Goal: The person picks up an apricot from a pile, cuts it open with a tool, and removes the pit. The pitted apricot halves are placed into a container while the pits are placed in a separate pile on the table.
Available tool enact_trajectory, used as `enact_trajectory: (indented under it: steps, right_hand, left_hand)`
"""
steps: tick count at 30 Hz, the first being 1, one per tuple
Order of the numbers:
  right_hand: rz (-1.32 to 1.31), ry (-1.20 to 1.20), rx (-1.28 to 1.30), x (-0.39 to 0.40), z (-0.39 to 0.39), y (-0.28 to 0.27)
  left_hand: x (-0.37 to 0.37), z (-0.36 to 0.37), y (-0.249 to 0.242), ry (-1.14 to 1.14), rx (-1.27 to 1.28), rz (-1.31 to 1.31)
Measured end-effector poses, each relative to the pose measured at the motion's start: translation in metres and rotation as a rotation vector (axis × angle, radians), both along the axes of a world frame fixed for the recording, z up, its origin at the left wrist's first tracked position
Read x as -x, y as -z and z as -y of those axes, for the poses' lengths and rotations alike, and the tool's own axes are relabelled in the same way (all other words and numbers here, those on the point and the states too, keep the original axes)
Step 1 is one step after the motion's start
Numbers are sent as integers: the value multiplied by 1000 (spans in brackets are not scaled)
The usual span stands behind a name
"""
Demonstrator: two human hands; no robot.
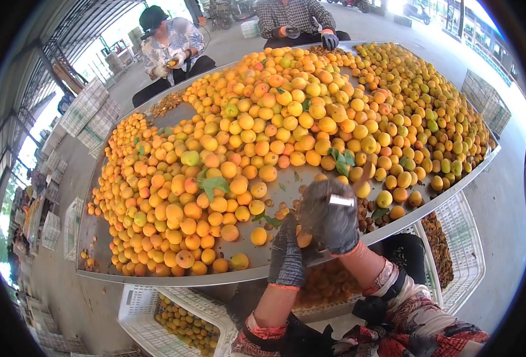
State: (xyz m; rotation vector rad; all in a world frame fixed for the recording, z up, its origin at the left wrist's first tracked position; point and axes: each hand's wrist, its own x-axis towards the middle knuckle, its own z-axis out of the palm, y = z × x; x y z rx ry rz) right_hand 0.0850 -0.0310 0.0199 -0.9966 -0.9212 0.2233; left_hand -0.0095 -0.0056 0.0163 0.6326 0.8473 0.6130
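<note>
My left hand (287, 256), in a dark grey knitted glove with an orange cuff, is closed around an apricot (304, 238) at the near edge of the metal table (173, 278). Right beside it, my gloved right hand (329, 220) is closed on what looks like a small knife (341, 201). A bright strip of its metal shows, and a blurred brown part rises above the fist; the blade's tip is hidden. A large heap of apricots (215, 178) spreads in front of both hands. Brown apricot pits (367, 221) lie near my right hand.
Below the table edge, white crates hold apricots (185, 324), orange fruit (325, 282) and brown pits (436, 244). Across the table sit two people: one in a patterned shirt (170, 44), one in a checked shirt (292, 18). Green leaves (212, 184) lie among the fruit. Crates (87, 110) stand stacked at left.
</note>
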Motion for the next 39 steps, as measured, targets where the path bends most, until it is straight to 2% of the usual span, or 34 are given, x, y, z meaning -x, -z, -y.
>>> enact_trajectory:
  steps: [2, 3, 7, 9, 13, 14, 15, 16, 18, 20, 21, 22, 24, 28, 30, 31, 33, 34, 36, 37, 39]
  right_hand:
    - [-738, -457, -139, -7, -6, -9]
    - [-952, -491, -141, -7, -11, -14]
    - [-1006, -644, -135, -16, -13, -10]
    - [-996, -604, -106, -17, -17, -7]
    - [-977, -434, -144, -25, -24, -15]
    - [-976, -441, -144, -33, -20, -16]
    - [-900, -422, -105, -39, -15, -20]
    - [-823, -400, -68, -43, -11, -24]
    - [-808, -356, -28, -41, -4, -22]
    - [-463, -252, 216, -42, -1, -2]
    - [-573, -367, 536, -48, -2, 0]
    - [-571, -367, 534, -44, 0, 8]
    - [57, -332, 672, -28, 10, 26]
    - [220, -269, 836, -14, 22, -11]
    - [339, -161, 800, -13, 21, -7]
    - [340, -155, 802, -12, 21, -3]
    - [625, 90, 620, -8, 20, 5]
    - [626, 99, 622, -6, 22, 4]
    - [695, 134, 552, -1, 26, 2]
    - [712, 162, 583, 0, 27, 4]
    - [669, 126, 592, 2, 32, 2]
  left_hand:
    - [2, -3, 5, 36, 50, 34]
    - [2, -5, 8, 66, 102, 72]
    - [-4, -13, 26, 37, 149, 36]
    - [-9, -15, 32, -51, 257, 186]
    - [-8, -14, 13, -99, 287, 128]
    - [-4, -14, 17, -94, 172, 95]
    - [-2, -14, 18, -85, 59, 60]
    - [-2, -14, 16, -85, 58, 62]
    - [-3, -12, 10, -227, 21, 111]
    - [-2, -15, 25, -195, -55, 144]
    - [-1, -15, 31, -162, -131, 176]
    - [-1, -15, 31, -162, -132, 178]
    - [0, -13, 31, -121, -421, -55]
    - [0, -8, 35, -93, -514, -143]
    - [0, -6, 36, -143, -1092, -366]
    - [0, -3, 34, -140, -1093, -359]
    - [1, 2, 28, -132, -944, -303]
    - [1, 2, 30, -126, -945, -296]
    - [1, 0, 39, -112, -592, -156]
    - [1, 0, 46, -133, -550, -59]
    - [4, -1, 51, -121, -597, -87]
